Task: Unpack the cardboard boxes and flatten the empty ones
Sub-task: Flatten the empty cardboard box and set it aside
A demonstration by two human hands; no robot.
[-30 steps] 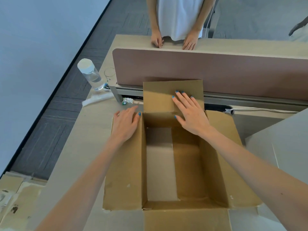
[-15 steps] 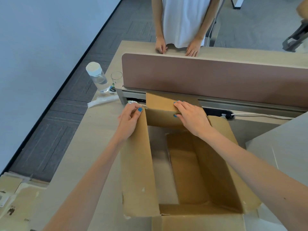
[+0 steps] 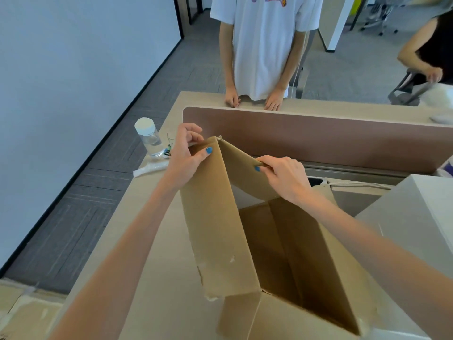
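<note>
Cardboard box (image 3: 215,229), open and skewed, near the desk's (image 3: 171,241) far edge: left hand (image 3: 186,155) pinches its raised corner, right hand (image 3: 284,177) grips the adjoining flap's edge.

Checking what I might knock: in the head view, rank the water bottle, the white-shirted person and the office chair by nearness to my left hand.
1. Water bottle, just left of the left hand gripping the cardboard box.
2. White-shirted person, beyond the divider.
3. Office chair, far back right.

A pale wall (image 3: 73,69) meets dark grey carpet tiles (image 3: 98,192) on the left. A brown divider panel (image 3: 318,138) stands along the far edge of the beige counter (image 3: 171,278); an office chair (image 3: 377,15) stands beyond.
</note>
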